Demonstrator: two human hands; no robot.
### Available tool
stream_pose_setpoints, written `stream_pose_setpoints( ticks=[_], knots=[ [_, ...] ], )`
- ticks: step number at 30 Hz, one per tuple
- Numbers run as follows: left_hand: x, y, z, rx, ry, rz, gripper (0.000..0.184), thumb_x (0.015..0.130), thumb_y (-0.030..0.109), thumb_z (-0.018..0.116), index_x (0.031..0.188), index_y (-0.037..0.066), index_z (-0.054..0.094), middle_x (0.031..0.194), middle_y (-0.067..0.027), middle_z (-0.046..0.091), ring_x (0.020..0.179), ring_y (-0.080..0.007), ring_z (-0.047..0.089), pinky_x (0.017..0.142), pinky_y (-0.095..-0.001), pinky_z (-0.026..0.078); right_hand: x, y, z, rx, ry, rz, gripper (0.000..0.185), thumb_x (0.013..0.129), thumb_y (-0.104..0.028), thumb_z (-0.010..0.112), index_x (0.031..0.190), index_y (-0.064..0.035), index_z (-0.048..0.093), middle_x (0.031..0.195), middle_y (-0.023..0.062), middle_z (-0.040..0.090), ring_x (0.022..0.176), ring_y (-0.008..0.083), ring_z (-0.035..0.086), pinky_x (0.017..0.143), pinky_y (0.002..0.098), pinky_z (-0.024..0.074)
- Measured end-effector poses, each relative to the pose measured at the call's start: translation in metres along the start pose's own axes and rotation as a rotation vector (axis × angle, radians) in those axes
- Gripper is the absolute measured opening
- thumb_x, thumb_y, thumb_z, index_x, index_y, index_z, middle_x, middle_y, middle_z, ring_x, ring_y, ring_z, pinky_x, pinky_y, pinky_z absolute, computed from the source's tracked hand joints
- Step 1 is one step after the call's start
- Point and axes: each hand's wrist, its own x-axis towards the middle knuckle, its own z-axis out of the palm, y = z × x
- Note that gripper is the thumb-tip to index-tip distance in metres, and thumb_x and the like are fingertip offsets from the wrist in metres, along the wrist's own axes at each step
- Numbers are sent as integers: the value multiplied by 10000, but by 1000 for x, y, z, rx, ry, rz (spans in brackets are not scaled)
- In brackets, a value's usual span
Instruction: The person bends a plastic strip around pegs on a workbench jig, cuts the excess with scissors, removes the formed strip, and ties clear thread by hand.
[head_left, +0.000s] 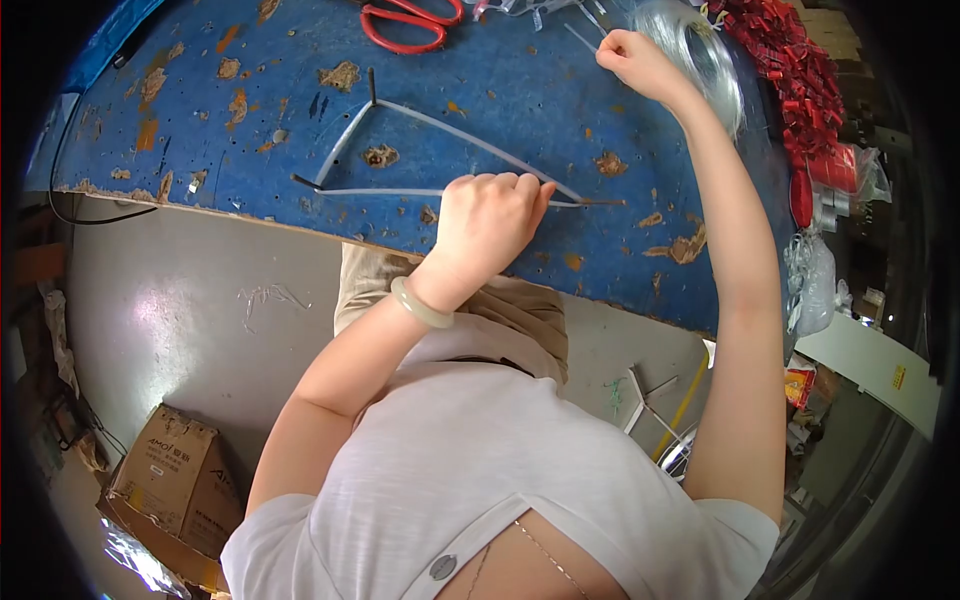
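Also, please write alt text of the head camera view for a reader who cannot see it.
A person's left hand, curled into a fist, lies over a pale strand looped around three pins on a worn blue table. The right hand reaches out beside a clear coil.

Two hands, one left hand (490,222) and one right hand (638,65); one tabletop (240,172); three pegs (372,86); one loop of pale cord (450,132); one pair of scissors (405,48); one large clear coil (725,80); one bracelet (420,304); one shirt (470,430); one lettered cardboard box (170,475).
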Motion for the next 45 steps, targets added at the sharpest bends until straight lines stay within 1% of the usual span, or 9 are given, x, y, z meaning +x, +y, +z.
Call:
stream_pose_setpoints(
  ticks=[5, 18, 21, 24, 26, 28, 42, 43, 45],
  knots=[
    [-1, 0, 1, 22, 18, 19, 378, 867, 250, 616, 555, 106, 457, 479, -26, 473, 422, -201, 516, 396, -316, 379, -32, -6, -18, 392, -10, 178, 147, 849, -145, 578, 859, -8, 632, 696, 4, 598, 478, 16, 374, 436, 183, 296],
    [-2, 2, 1, 97, -6, 30, 390, 890, 302, 578, 571, 98, 486, 492, -45, 516, 422, -258, 526, 391, -356, 387, -149, -72, -30, 756, 211, 42, 172, 818, -85, 638, 975, -19, 615, 803, 48, 658, 563, 37, 463, 496, 180, 371],
    [1, 2, -7, 94, -149, -30, 354, 897, 303, 563, 625, 76, 549, 514, -64, 541, 476, -271, 558, 436, -350, 417, -202, -108, -9, 778, 282, 57, 100, 811, -59, 619, 903, -30, 647, 743, 39, 661, 556, 51, 516, 478, 193, 400],
    [20, -15, -21, -148, -512, -117, 316, 907, 287, 541, 715, 48, 614, 563, -77, 581, 524, -233, 585, 501, -316, 447, -231, -111, 37, 973, 261, 176, 86, 794, 3, 617, 878, -5, 634, 726, 69, 650, 538, 57, 523, 450, 197, 396],
    [44, -18, -33, -443, -912, -344, 308, 915, 247, 511, 798, -9, 638, 687, -62, 634, 579, -123, 567, 555, -255, 455, -230, -109, 65, 1071, 243, 296, 105, 787, -8, 633, 888, 17, 650, 724, 83, 647, 556, 77, 548, 473, 207, 428],
    [58, -23, -34, -566, -1074, -344, 299, 915, 246, 517, 864, -15, 654, 739, -56, 653, 606, -107, 575, 569, -238, 465, -226, -111, 89, 1122, 233, 377, 126, 778, -25, 648, 890, 32, 654, 721, 82, 645, 560, 88, 563, 487, 206, 439],
    [68, -54, -32, -896, -1229, -400, 304, 915, 224, 552, 1092, -16, 609, 1004, -83, 666, 784, -77, 605, 720, -213, 511, -213, -112, 111, 1137, 283, 519, 129, 753, -41, 635, 828, 63, 652, 678, 105, 638, 562, 128, 605, 504, 230, 493],
    [67, -53, -32, -910, -1197, -459, 224, 877, 168, 560, 1008, 5, 640, 937, -83, 675, 754, -149, 631, 686, -271, 517, -211, -113, 112, 1125, 281, 514, 137, 753, -51, 642, 829, 62, 652, 682, 105, 640, 571, 129, 609, 515, 230, 497],
    [72, -55, -30, -950, -1233, -510, 232, 905, 194, 543, 977, 0, 647, 903, -119, 681, 742, -180, 637, 671, -280, 519, -208, -113, 114, 1158, 271, 504, 142, 754, -58, 645, 830, 61, 652, 684, 105, 641, 575, 129, 609, 521, 230, 499]
  ],
)
